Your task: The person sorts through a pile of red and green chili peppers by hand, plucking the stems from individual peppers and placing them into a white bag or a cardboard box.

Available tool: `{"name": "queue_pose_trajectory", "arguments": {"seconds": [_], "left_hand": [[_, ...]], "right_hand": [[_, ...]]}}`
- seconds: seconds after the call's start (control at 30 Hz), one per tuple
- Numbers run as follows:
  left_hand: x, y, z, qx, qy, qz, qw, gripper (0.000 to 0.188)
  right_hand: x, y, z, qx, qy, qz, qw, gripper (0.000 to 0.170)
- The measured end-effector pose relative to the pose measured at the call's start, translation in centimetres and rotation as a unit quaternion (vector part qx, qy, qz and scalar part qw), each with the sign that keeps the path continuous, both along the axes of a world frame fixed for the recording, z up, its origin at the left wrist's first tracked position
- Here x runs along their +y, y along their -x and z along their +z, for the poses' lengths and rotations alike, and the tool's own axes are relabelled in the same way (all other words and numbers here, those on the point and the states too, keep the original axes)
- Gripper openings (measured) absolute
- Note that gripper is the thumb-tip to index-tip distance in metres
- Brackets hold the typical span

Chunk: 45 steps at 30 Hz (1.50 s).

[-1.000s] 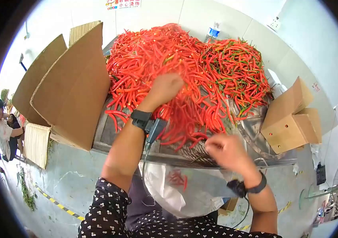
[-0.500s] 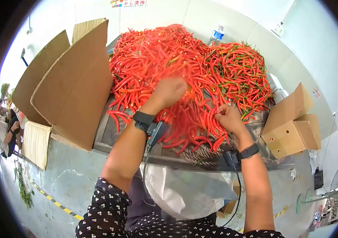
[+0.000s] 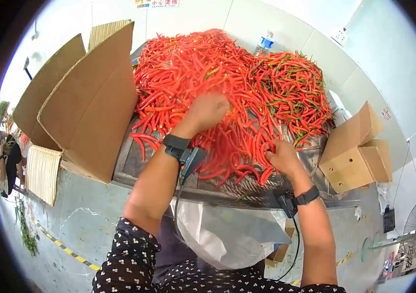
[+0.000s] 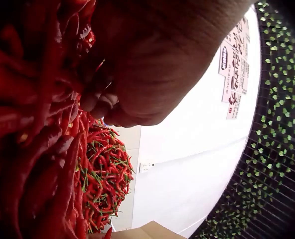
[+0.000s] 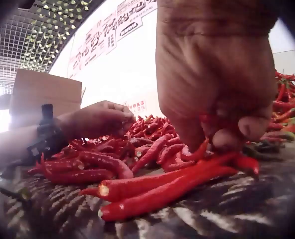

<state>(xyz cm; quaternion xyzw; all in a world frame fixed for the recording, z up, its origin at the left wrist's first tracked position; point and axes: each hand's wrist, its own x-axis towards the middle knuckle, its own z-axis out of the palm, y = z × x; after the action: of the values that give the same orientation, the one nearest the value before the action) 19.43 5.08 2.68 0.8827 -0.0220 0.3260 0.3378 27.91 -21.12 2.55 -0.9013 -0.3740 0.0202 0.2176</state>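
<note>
While the left hand [image 3: 208, 110] curls over the red chili pile [image 3: 171, 73], its grip indeterminable, the right hand [image 3: 283, 157], to its right, pinches a red chili pepper [image 5: 201, 151]; green-stemmed chilies [image 3: 296, 88] lie beyond.

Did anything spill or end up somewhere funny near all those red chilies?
Yes, a little. Leafy green scraps lie on the floor over on the left, which looks messy, as if someone dropped them. On the table, the chilies are in loose heaps, but nothing there looks broken.
</note>
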Motion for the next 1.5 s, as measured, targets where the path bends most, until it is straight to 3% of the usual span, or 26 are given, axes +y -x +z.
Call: {"name": "queue_pose_trajectory", "arguments": {"seconds": [0.07,0.13,0.27,0.43,0.5,0.57,0.6,0.63,0.7,0.73,0.93,1.07,1.13,1.17,1.23,1.27,1.33,1.47,1.5], "left_hand": [[0.0,0.0,0.0,-0.004,-0.002,-0.002,1.000,0.017],[0.2,0.0,-0.1,-0.008,-0.004,-0.002,1.000,0.016],[0.3,0.1,0.2,-0.026,0.002,-0.018,0.999,0.016],[0.1,0.2,0.2,-0.052,0.014,-0.026,0.998,0.015],[0.0,0.4,0.3,-0.046,0.019,-0.021,0.999,0.016],[-0.1,0.5,0.5,-0.049,0.020,-0.019,0.998,0.017],[-0.1,0.5,0.5,-0.052,0.020,-0.018,0.998,0.019],[-0.1,0.5,0.5,-0.053,0.022,-0.016,0.998,0.019],[-0.1,0.5,0.4,-0.054,0.039,-0.020,0.998,0.021],[-0.1,0.5,0.3,-0.055,0.041,-0.018,0.997,0.021],[-0.2,0.5,0.3,-0.044,0.057,-0.019,0.997,0.020],[0.0,0.5,0.4,-0.043,0.035,-0.007,0.998,0.022],[0.0,0.5,0.4,-0.043,0.031,-0.003,0.999,0.022],[0.0,0.5,0.5,-0.026,0.031,0.001,0.999,0.019],[0.0,0.6,0.6,-0.008,0.033,0.005,0.999,0.018],[0.0,0.6,0.6,-0.005,0.037,0.003,0.999,0.018],[0.0,0.6,0.5,-0.001,0.043,0.001,0.999,0.018],[-0.1,0.5,0.3,-0.021,0.042,-0.006,0.999,0.019],[-0.2,0.4,0.2,-0.037,0.038,-0.002,0.999,0.022]], "right_hand": [[0.6,0.3,0.1,-0.058,0.021,0.004,0.998,0.013],[1.0,1.3,1.7,-0.020,0.033,0.028,0.999,0.025],[1.0,1.1,1.6,-0.011,0.036,0.014,0.999,0.021],[0.2,-0.4,1.7,0.126,-0.001,-0.047,0.991,0.018],[-0.4,-2.9,0.3,0.108,-0.034,-0.015,0.993,0.018],[-0.2,-2.3,2.3,0.336,-0.148,-0.064,0.928,0.015],[-0.4,-2.7,2.7,0.403,-0.162,-0.054,0.899,0.009],[-0.4,-2.7,2.7,0.402,-0.159,-0.053,0.900,0.009],[-0.5,-2.4,3.0,0.556,-0.330,-0.021,0.762,0.009],[-0.7,-3.0,2.6,0.601,-0.344,0.026,0.721,0.016],[0.9,-1.4,3.5,0.622,-0.420,0.056,0.658,0.019],[0.8,-5.1,1.2,0.634,-0.394,0.049,0.664,0.019],[1.1,-5.0,1.3,0.517,-0.295,-0.011,0.803,0.014],[1.1,-4.8,1.3,0.518,-0.294,-0.012,0.803,0.014],[1.4,-3.2,1.7,0.369,-0.121,-0.072,0.918,0.015],[1.5,-2.3,1.8,0.369,-0.120,-0.073,0.919,0.015],[1.5,-0.9,1.8,0.114,0.005,-0.024,0.993,0.019],[1.6,-0.4,2.2,0.105,0.055,-0.026,0.993,0.019],[1.6,-0.5,1.8,0.154,0.039,-0.033,0.987,0.018]]}}
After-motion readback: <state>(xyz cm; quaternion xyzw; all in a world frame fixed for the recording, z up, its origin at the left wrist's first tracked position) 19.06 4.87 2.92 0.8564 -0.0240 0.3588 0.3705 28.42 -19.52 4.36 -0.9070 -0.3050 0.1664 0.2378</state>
